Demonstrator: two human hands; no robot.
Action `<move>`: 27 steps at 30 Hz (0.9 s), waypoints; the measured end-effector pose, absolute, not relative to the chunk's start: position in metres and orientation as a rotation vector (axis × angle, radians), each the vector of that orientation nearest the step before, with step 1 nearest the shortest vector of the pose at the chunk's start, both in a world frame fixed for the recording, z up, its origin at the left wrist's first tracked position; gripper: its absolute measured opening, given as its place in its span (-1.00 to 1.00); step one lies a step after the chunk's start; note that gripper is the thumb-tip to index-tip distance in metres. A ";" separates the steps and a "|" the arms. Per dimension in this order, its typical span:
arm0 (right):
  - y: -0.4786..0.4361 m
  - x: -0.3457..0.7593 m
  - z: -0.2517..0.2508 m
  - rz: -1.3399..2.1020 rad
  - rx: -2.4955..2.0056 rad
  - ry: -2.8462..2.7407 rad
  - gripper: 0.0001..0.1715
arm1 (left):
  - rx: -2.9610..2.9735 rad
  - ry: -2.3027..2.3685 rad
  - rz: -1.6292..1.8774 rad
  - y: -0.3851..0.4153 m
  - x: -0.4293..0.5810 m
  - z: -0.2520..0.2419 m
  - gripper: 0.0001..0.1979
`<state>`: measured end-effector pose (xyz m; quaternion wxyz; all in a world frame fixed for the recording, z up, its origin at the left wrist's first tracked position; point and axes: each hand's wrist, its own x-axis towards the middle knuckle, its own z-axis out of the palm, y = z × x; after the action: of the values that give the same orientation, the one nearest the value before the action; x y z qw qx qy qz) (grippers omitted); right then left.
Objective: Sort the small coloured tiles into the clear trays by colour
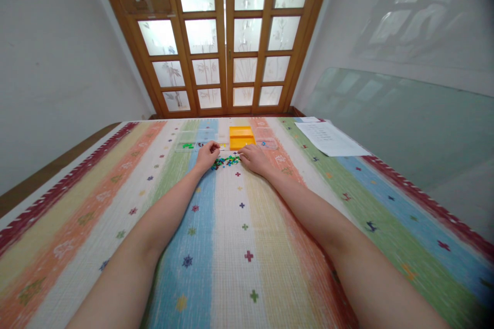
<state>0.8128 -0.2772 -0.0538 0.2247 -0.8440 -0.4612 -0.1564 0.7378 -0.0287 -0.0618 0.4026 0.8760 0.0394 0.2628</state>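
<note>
A small pile of tiny green, blue, dark and other coloured pieces (227, 161) lies on the striped tablecloth between my hands. My left hand (208, 154) is just left of and above the pile, thumb and fingers curled together in a pinch. Anything between those fingertips is too small to make out. My right hand (253, 157) rests palm down at the pile's right edge, its fingers stretched towards the pieces and holding nothing that I can see. Right behind it stands an orange-yellow tray (242, 129) with a divider.
Clear compartment boxes flank the tray; the left one (178, 148) has green pieces (188, 146) in it, the right one (273, 147) a few blue bits. Written paper sheets (330, 138) lie at the far right of the tablecloth (227, 247). Beyond are glazed wooden doors (226, 61).
</note>
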 end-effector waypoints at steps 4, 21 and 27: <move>-0.277 0.814 -0.055 -0.425 -2.322 -1.275 -0.72 | 2.089 0.153 0.650 -0.021 0.746 -0.068 -0.84; -0.277 0.817 -0.059 -0.422 -2.339 -1.279 -0.75 | 2.617 -0.275 0.542 -0.038 0.729 -0.056 -0.76; -0.277 0.817 -0.058 -0.425 -2.329 -1.292 -0.74 | 2.678 -0.366 0.456 -0.040 0.728 -0.056 -0.71</move>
<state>0.8165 -0.2773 -0.0580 0.2202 -0.8423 -0.4673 -0.1537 0.7279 -0.0403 -0.0562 0.1991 0.9574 -0.1310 0.1630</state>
